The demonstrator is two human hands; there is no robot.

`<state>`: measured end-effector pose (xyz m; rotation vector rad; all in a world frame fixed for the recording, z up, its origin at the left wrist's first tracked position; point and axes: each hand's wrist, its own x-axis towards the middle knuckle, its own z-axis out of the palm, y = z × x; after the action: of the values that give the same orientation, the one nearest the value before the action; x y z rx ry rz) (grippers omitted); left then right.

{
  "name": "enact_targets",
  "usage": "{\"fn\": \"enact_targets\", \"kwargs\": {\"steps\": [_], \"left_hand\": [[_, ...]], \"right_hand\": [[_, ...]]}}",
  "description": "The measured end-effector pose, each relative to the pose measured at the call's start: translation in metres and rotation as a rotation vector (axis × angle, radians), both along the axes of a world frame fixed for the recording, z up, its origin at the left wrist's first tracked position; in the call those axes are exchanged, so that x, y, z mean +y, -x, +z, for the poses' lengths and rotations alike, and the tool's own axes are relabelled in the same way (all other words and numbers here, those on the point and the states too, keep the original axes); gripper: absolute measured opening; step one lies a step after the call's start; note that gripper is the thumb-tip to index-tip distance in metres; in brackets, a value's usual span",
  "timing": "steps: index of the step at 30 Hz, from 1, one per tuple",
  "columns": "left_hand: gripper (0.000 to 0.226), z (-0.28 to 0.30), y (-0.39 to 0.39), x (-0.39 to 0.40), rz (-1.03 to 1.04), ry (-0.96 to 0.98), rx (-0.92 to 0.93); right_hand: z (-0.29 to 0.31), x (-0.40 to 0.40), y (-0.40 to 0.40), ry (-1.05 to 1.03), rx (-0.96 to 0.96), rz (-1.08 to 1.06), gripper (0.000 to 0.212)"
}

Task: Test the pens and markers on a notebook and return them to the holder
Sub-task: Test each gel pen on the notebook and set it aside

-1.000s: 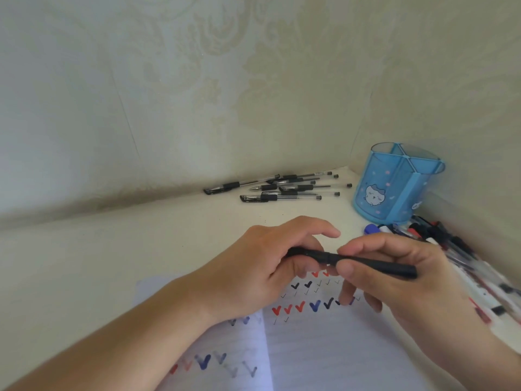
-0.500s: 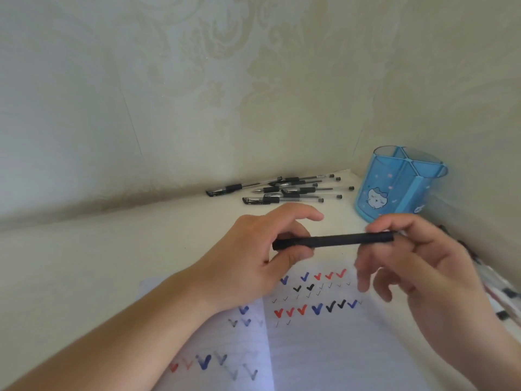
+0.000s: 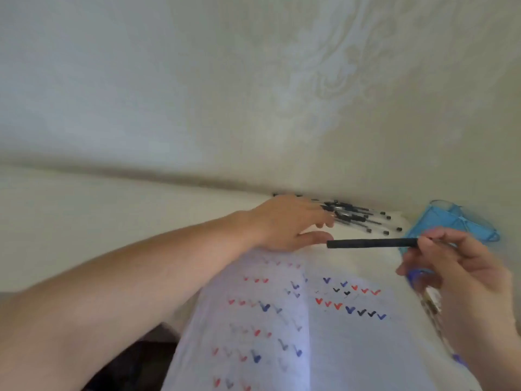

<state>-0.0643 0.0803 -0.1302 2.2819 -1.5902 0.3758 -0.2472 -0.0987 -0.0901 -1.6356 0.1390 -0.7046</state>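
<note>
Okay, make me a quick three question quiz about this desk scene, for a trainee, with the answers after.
1. True or false: the left hand grips the black pen.
2. Which hand holds the black pen? A) left B) right C) both
3. Fill in: the blue holder stands to the ____ of the notebook, as seen by the head camera.

Key: 1 false; it reaches open toward the loose pens. 2 B, the right hand. 3 right.
</note>
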Motion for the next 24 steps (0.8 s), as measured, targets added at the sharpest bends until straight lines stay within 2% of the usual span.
{"fn": "enact_targets", "kwargs": {"steps": [2,4,8,11,15,20,22,24], "left_hand": [[0.052,0.014,-0.017,0.029,0.022,-0.151,-0.186],[0.042,0.031,-0.030,0.069,0.080,-0.161,-0.228],[0.027,0.049,-0.012,0.169,0.237,-0.070,-0.145],[0.024,0.044,0.030,0.250,0.327,0.082,-0.051],[0.022,0.021,0.086,0.343,0.527,0.202,-0.014],[0.023,0.005,0.127,0.401,0.632,-0.088,-0.214],[0.023,0.003,0.129,0.409,0.637,-0.110,-0.212],[0.023,0.002,0.127,0.412,0.651,-0.104,-0.212]], "right_hand": [[0.018,0.015,-0.004,0.022,0.017,0.128,0.023],[0.032,0.038,-0.012,0.034,0.047,0.255,0.023],[0.030,0.103,-0.038,0.094,0.029,0.440,0.003],[0.015,0.163,-0.048,0.117,0.011,0.590,0.012],[-0.004,0.228,-0.056,0.201,0.035,0.711,0.006],[-0.014,0.278,-0.067,0.320,0.088,0.820,0.015],[-0.018,0.291,-0.071,0.471,0.156,0.913,0.009],[-0.024,0.294,-0.076,0.654,0.220,0.928,0.015]]}}
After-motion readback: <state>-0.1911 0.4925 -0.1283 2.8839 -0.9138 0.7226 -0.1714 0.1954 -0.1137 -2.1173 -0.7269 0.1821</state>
